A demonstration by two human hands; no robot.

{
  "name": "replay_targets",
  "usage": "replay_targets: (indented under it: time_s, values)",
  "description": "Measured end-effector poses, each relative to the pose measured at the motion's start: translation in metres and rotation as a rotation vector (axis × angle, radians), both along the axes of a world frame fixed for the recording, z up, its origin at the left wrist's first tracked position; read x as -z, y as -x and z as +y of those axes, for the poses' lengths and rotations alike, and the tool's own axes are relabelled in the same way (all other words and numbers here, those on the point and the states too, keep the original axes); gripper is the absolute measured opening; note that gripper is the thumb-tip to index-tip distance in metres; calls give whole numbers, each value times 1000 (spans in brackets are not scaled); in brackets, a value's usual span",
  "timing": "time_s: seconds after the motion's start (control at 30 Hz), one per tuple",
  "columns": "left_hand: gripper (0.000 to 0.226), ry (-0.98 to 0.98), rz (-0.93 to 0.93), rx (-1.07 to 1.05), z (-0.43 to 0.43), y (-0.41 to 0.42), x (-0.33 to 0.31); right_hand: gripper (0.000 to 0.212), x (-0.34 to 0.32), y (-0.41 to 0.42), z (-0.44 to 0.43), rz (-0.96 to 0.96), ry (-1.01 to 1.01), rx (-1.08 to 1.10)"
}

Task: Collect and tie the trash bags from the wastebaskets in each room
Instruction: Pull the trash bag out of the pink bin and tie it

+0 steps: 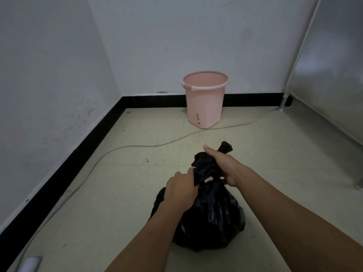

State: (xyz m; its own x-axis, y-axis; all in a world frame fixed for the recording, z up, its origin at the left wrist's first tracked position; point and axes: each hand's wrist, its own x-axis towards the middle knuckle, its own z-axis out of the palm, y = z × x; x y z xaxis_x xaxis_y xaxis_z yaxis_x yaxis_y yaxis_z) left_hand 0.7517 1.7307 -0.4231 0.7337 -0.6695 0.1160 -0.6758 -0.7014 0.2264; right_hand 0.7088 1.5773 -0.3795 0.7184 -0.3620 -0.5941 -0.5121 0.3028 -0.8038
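Observation:
A full black trash bag [212, 218] sits on the tiled floor in front of me. Its neck is gathered and twisted upward. My left hand [180, 191] grips the neck from the left side. My right hand [224, 165] is closed around the upper twisted part, and a black tail of plastic sticks out beyond its fingers. A small loop of the bag shows between the two hands. A pink wastebasket [204, 99] stands against the far wall with no bag inside it.
A grey cable [125, 147] snakes across the floor between the wastebasket and the bag. White walls with a black baseboard [82, 146] close the left and far sides. A grey panel with a metal leg [282, 103] stands at right. A white object [31, 264] lies bottom left.

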Motion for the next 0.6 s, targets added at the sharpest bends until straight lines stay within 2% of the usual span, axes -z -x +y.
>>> replay_targets:
  time_s: [0.07,0.1,0.2,0.23,0.27,0.33,0.43,0.5,0.6]
  values:
    - [35,28,108,36,1,0,4,42,6,-5,0,-67,-139,189]
    - [33,105,241,19,2,-1,5,34,6,-6,-1,-104,-240,225]
    - [11,399,830,-153,3,-9,1,29,3,-2,-9,-214,-399,122]
    - [4,449,961,-208,6,-12,-2,27,2,0,-12,-241,-398,53]
    - [10,489,1047,-260,9,-16,-5,25,0,2,-13,-263,-371,-26]
    - [13,581,1189,-347,16,-23,-10,27,-1,5,-12,-267,-262,-196]
    - [7,686,1377,-469,23,-32,-16,46,-3,6,-5,-128,-8,-469]
    - [12,651,1413,-515,25,-36,-20,40,-5,5,0,-33,208,-624]
    - [22,692,1429,-460,25,-39,-21,41,-1,1,8,44,542,-557]
